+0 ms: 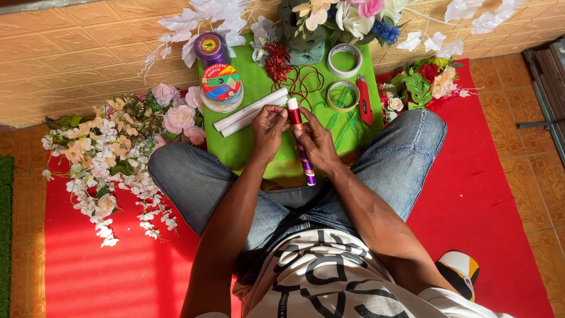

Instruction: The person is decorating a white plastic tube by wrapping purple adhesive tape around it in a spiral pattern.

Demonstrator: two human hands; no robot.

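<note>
Dead centre of the frame, both hands meet over a slim tube (301, 147) wrapped in shiny foil, dark red at the top, purple toward the lower end, with a white cap showing at its upper tip. It stands nearly upright in the picture, leaning a little to the right at the bottom, just above the person's lap. Left hand (269, 131) pinches the upper part, fingers curled in close around the red section; right hand (318, 144) wraps the middle of the tube, thumb and fingers closed on it. Both grips are narrow and tight on the tube.

Under the hands lies a green sheet (253, 88), spread on a red mat (106, 259). Upper centre-left on the green sheet sits a round ribbon spool (220, 84) with a bright label in red, green, yellow and blue; just above it, a purple ribbon spool (210, 47) with a round yellow label. Beside the left hand lie two white rolled tubes (250, 112), slanting up to the right. To the upper right of the hands, two tape rolls (344, 60), one above the other, and a red utility knife (364, 100) just right of them. Loose red cord (306, 79) loops between the spools and the tape. Pale artificial flowers (112, 153) heap at the left of the frame.
</note>
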